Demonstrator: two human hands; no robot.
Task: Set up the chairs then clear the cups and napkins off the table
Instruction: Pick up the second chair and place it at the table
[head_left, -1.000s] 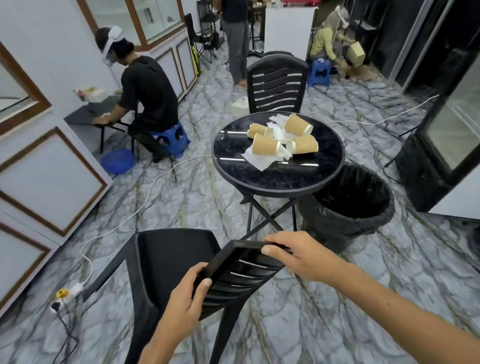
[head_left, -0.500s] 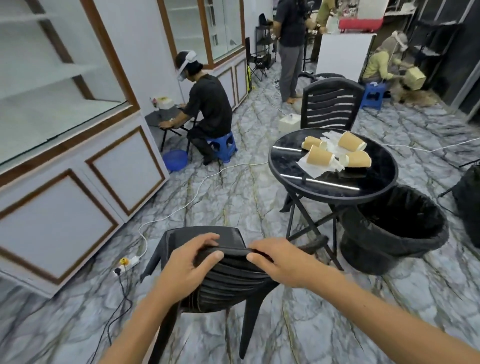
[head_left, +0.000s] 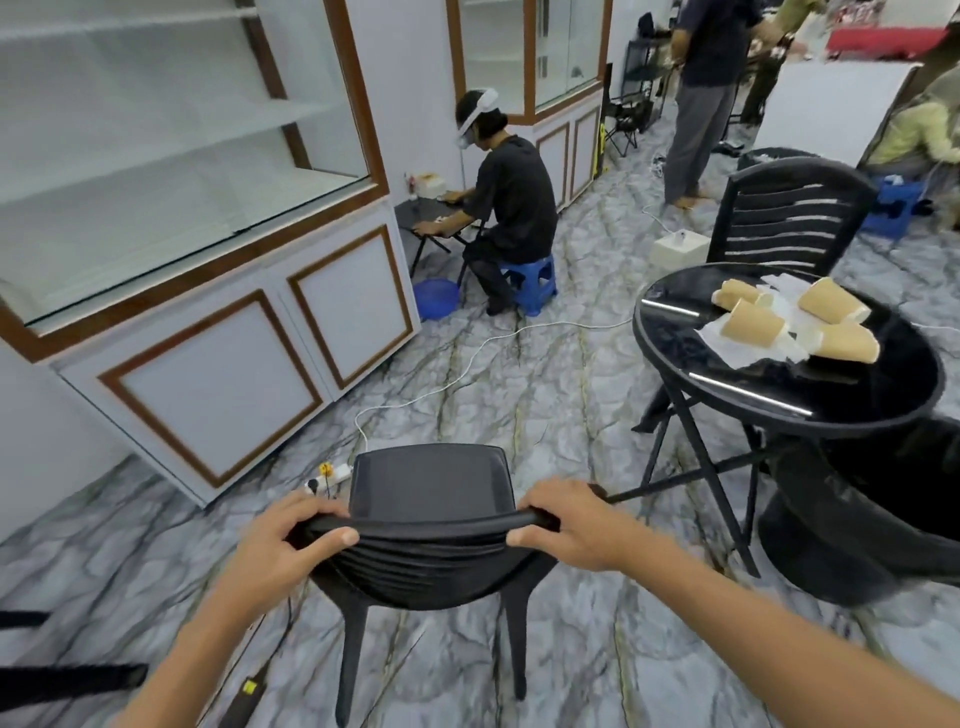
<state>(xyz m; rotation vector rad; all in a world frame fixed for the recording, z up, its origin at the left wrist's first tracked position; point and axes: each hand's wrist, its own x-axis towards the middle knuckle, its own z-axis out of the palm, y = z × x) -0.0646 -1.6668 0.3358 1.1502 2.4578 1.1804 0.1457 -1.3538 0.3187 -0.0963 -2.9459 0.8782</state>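
Note:
A black plastic chair (head_left: 428, 486) stands upright right in front of me, its seat facing away. My left hand (head_left: 288, 543) grips the left end of its backrest top, and my right hand (head_left: 569, 522) grips the right end. To the right is a round black table (head_left: 779, 384) with several tan paper cups (head_left: 753, 325) lying on their sides on white napkins (head_left: 727, 345). A second black chair (head_left: 787, 213) stands behind the table.
A black bin (head_left: 872, 519) with a liner stands under the table's right side. A white cable and power strip (head_left: 330, 475) lie on the marble floor ahead. White cabinets (head_left: 218, 358) run along the left. A seated person (head_left: 511, 208) on a blue stool works beyond; others are further back.
The chair has gone from tilted on its side to upright on its legs. Both hands have shifted to the ends of the backrest top, and my view has swung left.

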